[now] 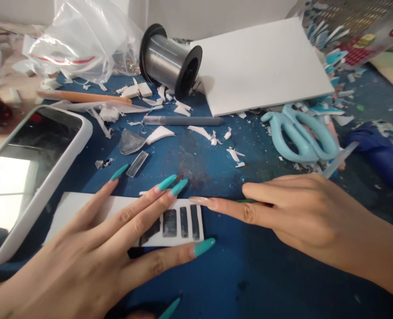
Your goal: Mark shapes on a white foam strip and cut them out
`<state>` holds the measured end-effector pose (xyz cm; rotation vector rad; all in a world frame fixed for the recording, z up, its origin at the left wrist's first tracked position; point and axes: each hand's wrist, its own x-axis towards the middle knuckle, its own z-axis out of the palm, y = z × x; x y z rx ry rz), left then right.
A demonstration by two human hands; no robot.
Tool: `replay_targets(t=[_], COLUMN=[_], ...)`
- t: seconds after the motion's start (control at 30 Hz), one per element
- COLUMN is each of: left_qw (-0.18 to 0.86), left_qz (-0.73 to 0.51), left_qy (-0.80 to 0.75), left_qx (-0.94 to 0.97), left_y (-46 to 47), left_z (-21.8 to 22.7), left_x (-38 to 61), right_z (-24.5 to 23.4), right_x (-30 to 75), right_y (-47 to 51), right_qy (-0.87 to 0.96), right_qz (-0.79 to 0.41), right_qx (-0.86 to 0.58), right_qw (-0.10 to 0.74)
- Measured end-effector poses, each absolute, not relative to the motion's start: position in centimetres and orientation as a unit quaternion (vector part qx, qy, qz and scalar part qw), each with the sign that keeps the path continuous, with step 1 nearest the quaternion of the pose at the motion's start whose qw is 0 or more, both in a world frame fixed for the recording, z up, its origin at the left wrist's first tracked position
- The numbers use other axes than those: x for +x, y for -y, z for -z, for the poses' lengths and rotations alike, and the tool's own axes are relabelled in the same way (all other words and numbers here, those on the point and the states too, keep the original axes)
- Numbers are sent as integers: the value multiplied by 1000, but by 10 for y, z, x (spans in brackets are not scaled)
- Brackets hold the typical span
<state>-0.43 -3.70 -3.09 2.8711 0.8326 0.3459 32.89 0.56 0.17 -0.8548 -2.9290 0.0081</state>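
Observation:
My left hand [93, 248] lies spread, fingers apart, over a white foam-like strip [186, 204], pressing it to the blue work surface [223, 274]. Near the strip's right end are dark grey rectangles [169, 223] of differing widths; my fingers cover part of the row. My right hand [292, 212] is at that end, its index fingertip stretched along the top corner. Its other fingers are curled, and a thin dark green edge shows beneath them; what they hold is mostly hidden. A small grey-faced block [137, 164] lies beyond my left fingers.
A phone [33, 164] lies at left. Behind are a grey marker [183, 120], an orange pen [86, 96], a spool of clear line [170, 60], a white board [266, 66] and plastic bags [80, 40]. Light blue scissors [299, 135] rest at right among scraps.

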Motion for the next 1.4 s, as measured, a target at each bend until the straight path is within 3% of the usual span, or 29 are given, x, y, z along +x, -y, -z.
replay_targets(t=[0.73, 1.4], left_qw=[111, 67], left_qz=[-134, -119], left_qy=[-296, -275], left_qx=[939, 952], left_y=[37, 36], left_z=[31, 38], left_x=[-3, 0], right_z=[-10, -7], right_x=[344, 325], right_y=[-3, -4], right_qy=[958, 961], right_qz=[12, 5], right_qx=[-284, -272], right_qw=[44, 44])
